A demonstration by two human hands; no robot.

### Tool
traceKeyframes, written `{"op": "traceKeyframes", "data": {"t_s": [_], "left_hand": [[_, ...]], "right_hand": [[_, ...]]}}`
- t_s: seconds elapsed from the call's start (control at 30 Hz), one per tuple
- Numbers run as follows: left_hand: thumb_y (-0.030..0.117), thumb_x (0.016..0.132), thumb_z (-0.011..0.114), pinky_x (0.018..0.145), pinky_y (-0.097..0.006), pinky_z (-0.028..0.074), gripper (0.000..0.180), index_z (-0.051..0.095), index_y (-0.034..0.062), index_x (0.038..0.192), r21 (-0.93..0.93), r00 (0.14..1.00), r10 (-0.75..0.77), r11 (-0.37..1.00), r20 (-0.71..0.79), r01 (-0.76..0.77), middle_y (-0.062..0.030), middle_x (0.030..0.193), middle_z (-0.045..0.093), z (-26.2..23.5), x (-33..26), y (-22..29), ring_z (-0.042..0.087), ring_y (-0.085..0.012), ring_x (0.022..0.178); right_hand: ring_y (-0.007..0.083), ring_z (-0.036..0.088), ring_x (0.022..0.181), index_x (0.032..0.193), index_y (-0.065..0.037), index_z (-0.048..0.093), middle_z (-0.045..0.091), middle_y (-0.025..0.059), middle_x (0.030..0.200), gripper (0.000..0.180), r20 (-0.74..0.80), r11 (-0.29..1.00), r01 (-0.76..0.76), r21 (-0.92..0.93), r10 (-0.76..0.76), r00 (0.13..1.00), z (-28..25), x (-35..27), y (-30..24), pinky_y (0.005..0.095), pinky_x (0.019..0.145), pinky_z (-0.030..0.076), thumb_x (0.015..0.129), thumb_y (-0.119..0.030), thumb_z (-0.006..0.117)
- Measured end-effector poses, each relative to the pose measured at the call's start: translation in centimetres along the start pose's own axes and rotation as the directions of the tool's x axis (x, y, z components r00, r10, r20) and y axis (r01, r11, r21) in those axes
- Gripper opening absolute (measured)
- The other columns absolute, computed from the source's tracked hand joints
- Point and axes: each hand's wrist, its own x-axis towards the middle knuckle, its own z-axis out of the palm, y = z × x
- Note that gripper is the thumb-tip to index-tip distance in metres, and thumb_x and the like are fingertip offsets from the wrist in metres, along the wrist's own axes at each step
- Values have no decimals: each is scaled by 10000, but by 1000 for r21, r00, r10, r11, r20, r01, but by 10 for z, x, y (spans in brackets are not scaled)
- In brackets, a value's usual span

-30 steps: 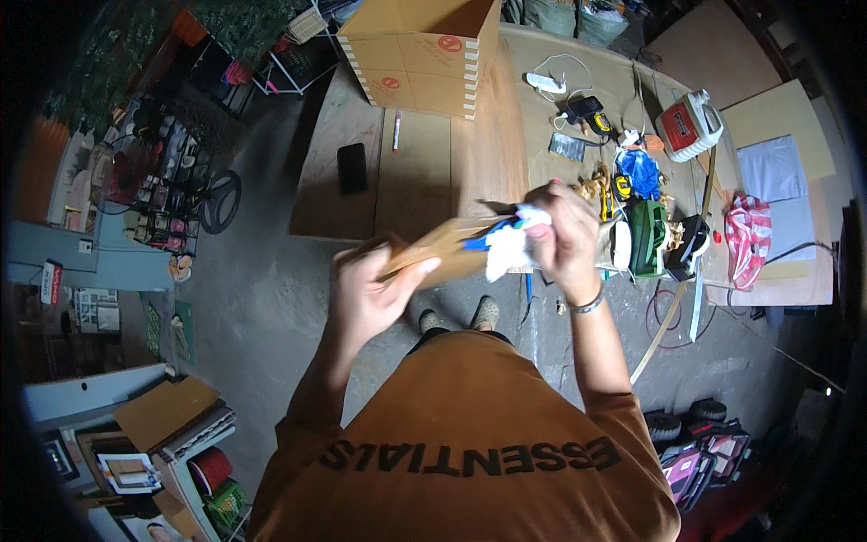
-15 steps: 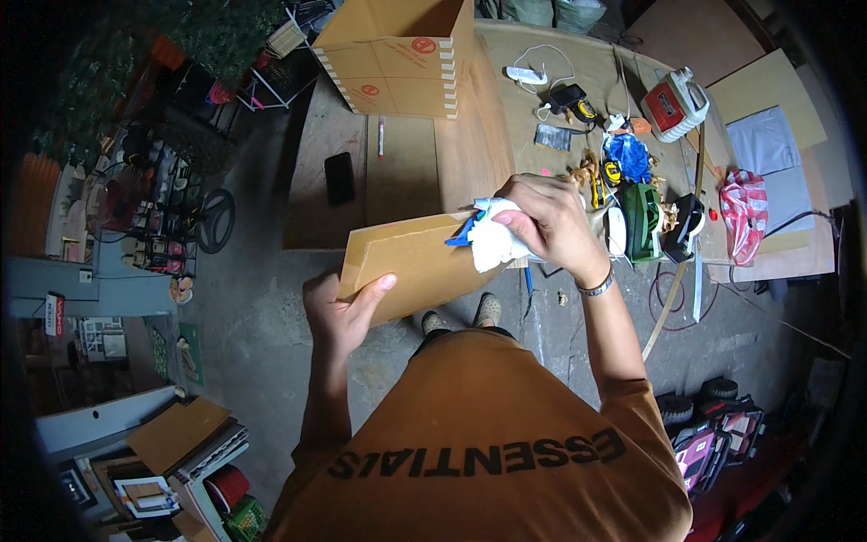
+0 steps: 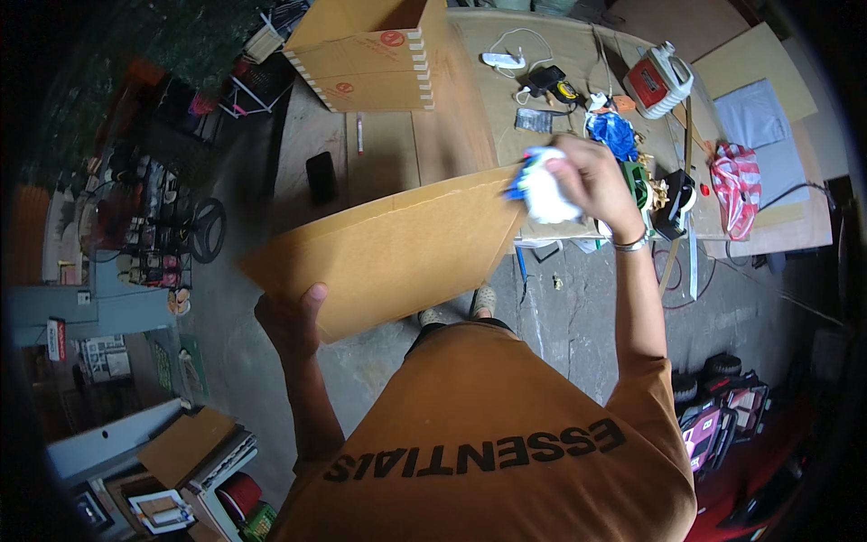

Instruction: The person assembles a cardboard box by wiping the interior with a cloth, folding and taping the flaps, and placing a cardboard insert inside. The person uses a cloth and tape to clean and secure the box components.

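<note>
A flat brown cardboard panel (image 3: 406,253) is held tilted in front of me, above the floor and the near edge of the table. My left hand (image 3: 293,318) grips its lower left part, thumb on the face and fingers behind. At the panel's right end, my right hand (image 3: 598,185) is closed around a crumpled white-and-blue wad (image 3: 551,191). Motion blurs the wad; whether it is cloth or thin plastic, I cannot tell. It touches or overlaps the panel's upper right corner.
An open cardboard box (image 3: 361,68) stands on the table's far left. Nearer lie a black phone (image 3: 321,177) and a pen (image 3: 359,134). To the right are a power strip (image 3: 503,60), tape measure (image 3: 566,91), blue bag (image 3: 613,135), jug (image 3: 657,81) and striped bag (image 3: 736,190).
My hands have moved apart, the left one leftward, the right one rightward and up with the wad. More of the cardboard panel's width now shows. The view has shifted slightly.
</note>
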Motion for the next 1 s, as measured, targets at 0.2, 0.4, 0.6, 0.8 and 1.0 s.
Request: {"op": "traceKeyframes", "data": {"t_s": [0.2,0.4,0.6,0.8,1.0], "left_hand": [[544,895,746,701,-379,500,641,697,-69,1079,-172,985,-93,983,-144,67,-120,946,699,4,0,-24,646,-211,856],[495,852,820,859,-375,515,696,653,-86,1195,-310,979,-148,946,-141,98,-107,1054,688,23,-11,-29,643,-224,981],[477,813,861,983,-434,501,779,586,-61,1304,-282,933,-167,957,-319,75,-158,1240,647,23,-6,-30,621,-286,1163],[198,769,895,952,-421,519,570,637,21,1246,185,893,355,892,277,-412,-149,1197,697,5,27,28,666,-301,1143],[43,798,783,739,-359,558,166,730,-4,947,-4,966,203,979,159,-205,-138,890,758,52,14,38,755,-262,820]], "right_hand": [[188,599,426,1088,-50,631,661,63,732,382,107,-100,-39,994,933,343,42,-38,25,340,366,520,1090,-381,441],[56,607,786,1097,-44,645,658,-10,854,367,-121,229,-69,971,721,682,81,13,-56,250,693,526,1096,-393,530],[139,567,623,931,-32,648,622,35,757,272,-397,817,-118,564,394,829,55,38,-97,295,573,447,1053,-275,631],[212,627,699,845,-117,608,572,27,750,253,-172,980,181,-86,-193,966,51,52,-147,360,598,496,889,-342,713],[176,601,719,824,-141,563,539,1,758,258,-86,970,207,-125,-218,972,64,39,-151,323,607,497,901,-359,675]]}}
